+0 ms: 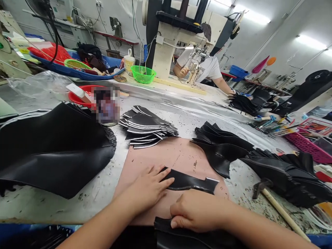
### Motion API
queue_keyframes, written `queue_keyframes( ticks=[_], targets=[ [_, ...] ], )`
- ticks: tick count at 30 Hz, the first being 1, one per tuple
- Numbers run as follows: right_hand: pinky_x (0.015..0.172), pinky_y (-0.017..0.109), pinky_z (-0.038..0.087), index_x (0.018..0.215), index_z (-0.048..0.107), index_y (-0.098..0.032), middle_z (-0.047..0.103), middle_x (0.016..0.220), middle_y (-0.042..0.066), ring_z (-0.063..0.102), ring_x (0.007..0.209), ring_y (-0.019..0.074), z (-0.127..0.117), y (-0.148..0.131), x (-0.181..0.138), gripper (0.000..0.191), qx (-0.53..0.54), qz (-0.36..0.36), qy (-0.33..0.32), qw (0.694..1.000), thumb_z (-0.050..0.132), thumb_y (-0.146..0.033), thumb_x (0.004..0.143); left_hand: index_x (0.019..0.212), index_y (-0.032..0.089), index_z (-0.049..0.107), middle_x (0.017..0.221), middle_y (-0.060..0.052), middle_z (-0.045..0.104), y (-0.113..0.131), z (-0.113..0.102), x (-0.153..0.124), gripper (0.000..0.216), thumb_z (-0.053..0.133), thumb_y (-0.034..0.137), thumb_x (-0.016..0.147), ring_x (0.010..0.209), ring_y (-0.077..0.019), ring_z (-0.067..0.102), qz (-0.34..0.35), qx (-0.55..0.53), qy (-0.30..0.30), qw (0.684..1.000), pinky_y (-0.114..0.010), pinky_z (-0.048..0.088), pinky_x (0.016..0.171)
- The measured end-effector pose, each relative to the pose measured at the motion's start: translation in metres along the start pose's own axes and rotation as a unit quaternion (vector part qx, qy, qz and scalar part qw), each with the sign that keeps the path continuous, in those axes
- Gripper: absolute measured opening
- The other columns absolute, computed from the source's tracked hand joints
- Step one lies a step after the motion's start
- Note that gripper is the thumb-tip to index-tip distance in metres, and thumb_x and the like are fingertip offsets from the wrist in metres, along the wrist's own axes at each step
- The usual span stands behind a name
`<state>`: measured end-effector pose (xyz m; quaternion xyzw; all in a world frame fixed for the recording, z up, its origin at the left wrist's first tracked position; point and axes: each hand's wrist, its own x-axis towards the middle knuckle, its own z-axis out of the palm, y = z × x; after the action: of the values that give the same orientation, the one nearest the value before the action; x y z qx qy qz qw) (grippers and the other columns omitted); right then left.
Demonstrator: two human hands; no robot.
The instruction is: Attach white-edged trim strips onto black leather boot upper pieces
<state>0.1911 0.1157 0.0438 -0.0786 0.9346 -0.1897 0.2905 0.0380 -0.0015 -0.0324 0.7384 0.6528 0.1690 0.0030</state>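
My left hand (149, 186) lies flat with fingers spread on a pink board (160, 155). Its fingertips rest on the left end of a black leather piece (186, 180) that has a pale strip at its right end. Just below that piece, my right hand (198, 209) is closed, its thumb on the edge of another black leather piece (186, 237) at the board's front edge. My right forearm covers part of this second piece. Behind the board sits a fanned stack of black pieces with white edges (147, 124).
Large black leather sheets (52, 148) cover the left. More black pieces (223, 141) lie right of the board, near a hammer (275, 202) and another black stack (285, 169). Beyond stand a green basket (143, 74) and a sewing machine (164, 52), with a person behind it.
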Motion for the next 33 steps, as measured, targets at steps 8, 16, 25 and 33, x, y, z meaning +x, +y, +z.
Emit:
queue_keyframes(
  ticks=[8,16,25,33],
  targets=[
    [0.051,0.025,0.028,0.087,0.065,-0.019,0.071,0.08,0.005,0.062,0.067,0.018,0.02,0.0,-0.047,0.03,0.095,0.105,-0.006,0.99,0.042,-0.037,0.092,0.12,0.021,0.056,0.128,-0.008,0.057,0.012,0.008,0.005,0.036,0.046,0.036,0.089,0.116,-0.0287,0.052,-0.033,0.029,0.001,0.999,-0.044,0.046,0.09],
    [0.055,0.025,0.032,0.088,0.06,-0.019,0.064,0.083,0.001,0.057,0.067,0.0144,0.013,0.008,-0.025,0.022,0.057,0.074,0.101,0.99,0.046,-0.036,0.092,0.121,0.022,0.055,0.12,-0.006,0.061,0.032,-0.004,-0.044,0.037,0.038,0.01,0.089,0.107,-0.0186,0.055,0.055,-0.016,0.111,0.992,-0.033,0.045,0.089],
    [0.046,0.026,0.026,0.091,0.06,-0.022,0.057,0.098,0.002,0.053,0.052,0.0098,0.014,0.013,-0.001,0.026,-0.05,0.068,0.13,0.988,0.04,-0.038,0.094,0.118,0.009,0.057,0.111,-0.01,0.067,0.04,-0.005,-0.062,0.037,0.031,0.01,0.091,0.097,-0.0194,0.059,0.077,0.003,0.12,0.99,-0.03,0.05,0.079],
    [0.044,0.026,0.023,0.087,0.059,-0.022,0.057,0.089,0.001,0.052,0.049,0.0102,0.012,0.016,0.008,0.02,-0.053,0.06,0.11,0.991,0.043,-0.031,0.093,0.114,0.008,0.059,0.11,-0.011,0.067,0.04,0.005,-0.064,0.036,0.034,0.009,0.088,0.092,-0.021,0.061,0.064,0.031,0.133,0.989,-0.032,0.05,0.074]
  ],
)
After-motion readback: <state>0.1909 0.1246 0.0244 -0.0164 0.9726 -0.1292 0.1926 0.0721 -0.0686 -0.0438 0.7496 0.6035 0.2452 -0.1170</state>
